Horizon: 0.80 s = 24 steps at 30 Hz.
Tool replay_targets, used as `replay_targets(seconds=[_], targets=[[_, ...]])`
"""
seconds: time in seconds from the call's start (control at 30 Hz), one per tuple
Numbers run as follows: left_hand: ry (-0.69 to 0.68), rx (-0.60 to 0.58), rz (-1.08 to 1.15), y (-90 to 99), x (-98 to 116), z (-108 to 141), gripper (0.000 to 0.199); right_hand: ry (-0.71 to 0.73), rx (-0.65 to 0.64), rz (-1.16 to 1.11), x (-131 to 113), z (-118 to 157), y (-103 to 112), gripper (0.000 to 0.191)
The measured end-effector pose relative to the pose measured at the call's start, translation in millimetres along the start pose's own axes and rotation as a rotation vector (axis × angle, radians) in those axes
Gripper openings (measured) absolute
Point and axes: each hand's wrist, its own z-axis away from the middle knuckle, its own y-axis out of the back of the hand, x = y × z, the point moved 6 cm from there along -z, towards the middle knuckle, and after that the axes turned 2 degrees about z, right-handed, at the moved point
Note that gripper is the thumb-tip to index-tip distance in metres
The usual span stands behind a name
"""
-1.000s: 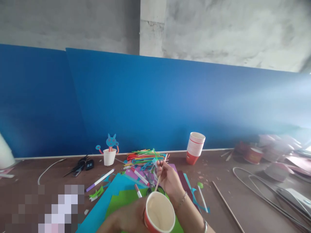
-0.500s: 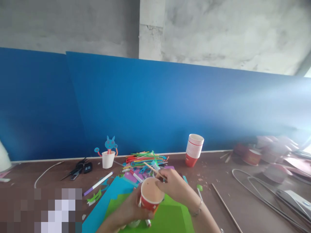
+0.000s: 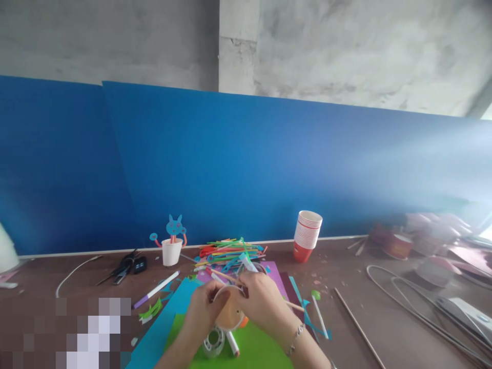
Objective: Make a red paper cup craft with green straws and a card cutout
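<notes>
A paper cup (image 3: 228, 310) is tilted over the green paper, its round pale-orange face with a small dark hole turned toward me. My left hand (image 3: 205, 310) closes on its left rim, thumb at the edge. At the far rim, my right hand (image 3: 257, 294) has its fingers pinched together close to the left fingertips. A thin wooden stick (image 3: 295, 306) runs through the right hand, showing at both sides. Just below the cup lie a clear tape roll (image 3: 213, 342) and a white marker (image 3: 232, 343). The fingertips hide what happens at the rim.
Coloured sticks (image 3: 230, 251) are piled behind the hands. A cup stack (image 3: 307, 233) stands right; a white cup with a blue paper figure (image 3: 171, 251) stands left. Scissors (image 3: 125, 264), a purple-capped marker (image 3: 156, 289), a long rod (image 3: 357, 328) and cables (image 3: 407, 297) lie around.
The cup has tipped and shifted slightly left. My left hand has moved up from its side to its rim. The stick has slid through my right hand and now also sticks out behind it.
</notes>
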Motion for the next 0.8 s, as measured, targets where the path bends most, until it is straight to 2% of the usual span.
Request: replay_targets(seconds=[0.13,0.3,0.37,0.43,0.53,0.6,0.63,0.7,0.8], targets=[[-0.012,0.021,-0.151,3.8,3,0,0.03,0.011,0.008,0.024,-2,0,-3,0.014],[-0.039,0.033,-0.245,5.1,5,-1,0.032,0.043,0.027,0.014,-1,1,-6,0.015],[-0.06,-0.005,-0.207,4.1,7,-1,0.033,0.046,0.03,-0.011,1,0,-7,0.016],[-0.06,-0.085,-0.056,1.9,7,1,0.036,0.062,0.03,-0.058,3,-2,-7,0.016],[-0.06,-0.266,0.287,-4.4,7,7,0.068,0.075,0.03,-0.169,9,-7,-5,0.016],[-0.103,-0.354,0.359,-8.9,9,12,0.089,0.074,0.044,-0.26,14,-10,-4,0.018],[-0.136,-0.36,0.322,-10.6,9,13,0.092,0.073,0.056,-0.306,16,-12,-3,0.02],[-0.194,-0.288,0.175,-11.7,8,11,0.081,0.065,0.084,-0.385,20,-14,-1,0.019],[-0.321,-0.076,0.006,-6.6,8,5,0.059,-0.018,0.093,-0.465,28,-14,-1,0.011]])
